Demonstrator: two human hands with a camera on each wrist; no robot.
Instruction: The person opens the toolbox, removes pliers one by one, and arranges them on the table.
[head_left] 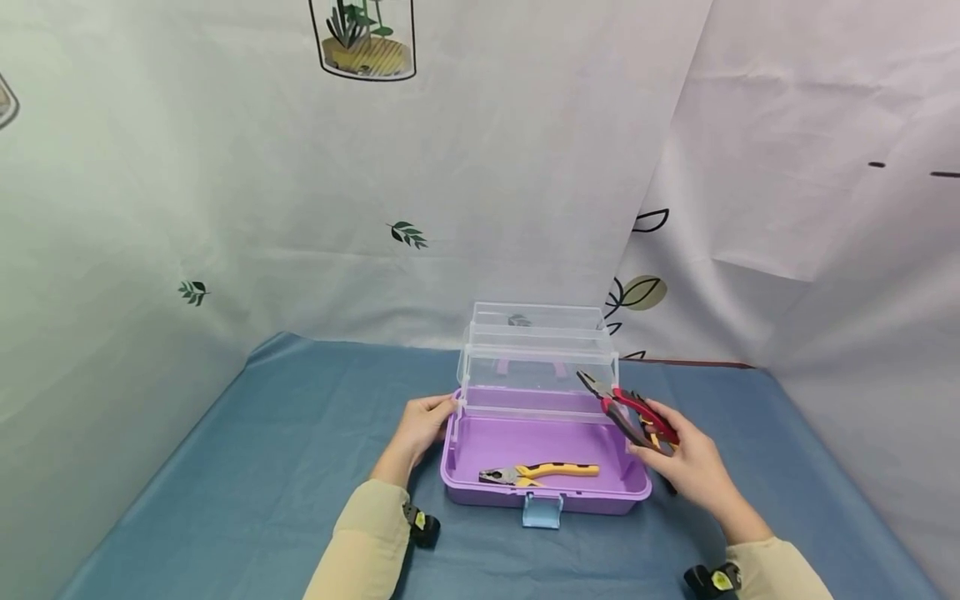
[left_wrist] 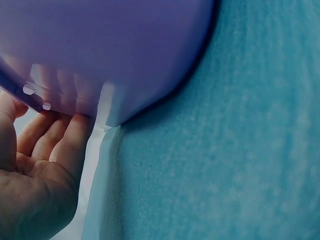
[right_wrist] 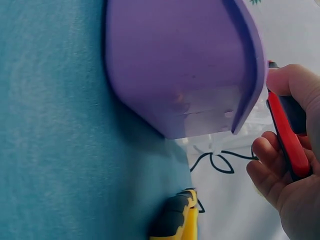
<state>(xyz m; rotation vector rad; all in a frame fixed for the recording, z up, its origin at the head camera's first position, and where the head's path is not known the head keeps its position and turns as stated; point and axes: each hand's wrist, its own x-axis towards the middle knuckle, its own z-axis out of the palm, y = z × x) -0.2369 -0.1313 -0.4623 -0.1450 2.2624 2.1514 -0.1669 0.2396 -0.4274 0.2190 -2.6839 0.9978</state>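
Note:
A purple toolbox (head_left: 546,502) stands on the table with its clear lid (head_left: 536,342) raised at the back. At its left side, my left hand (head_left: 422,429) grips the rim, thumb on top and fingers (left_wrist: 70,140) against the outer wall. My right hand (head_left: 693,467) holds red-and-black pliers (head_left: 637,412) over the box's right edge, their metal jaws pointing up and to the left. Inside, near the front wall, lie yellow-handled pliers (head_left: 558,469). In the right wrist view, thumb and fingers (right_wrist: 272,175) wrap the red-and-black handles.
A tool with a black-and-yellow handle (right_wrist: 177,217) lies right of the box, mostly hidden by my right hand in the head view. A light blue latch (head_left: 542,512) hangs at the box front. Blue cloth (head_left: 330,417) covers the table; printed white curtains (head_left: 525,167) stand behind it.

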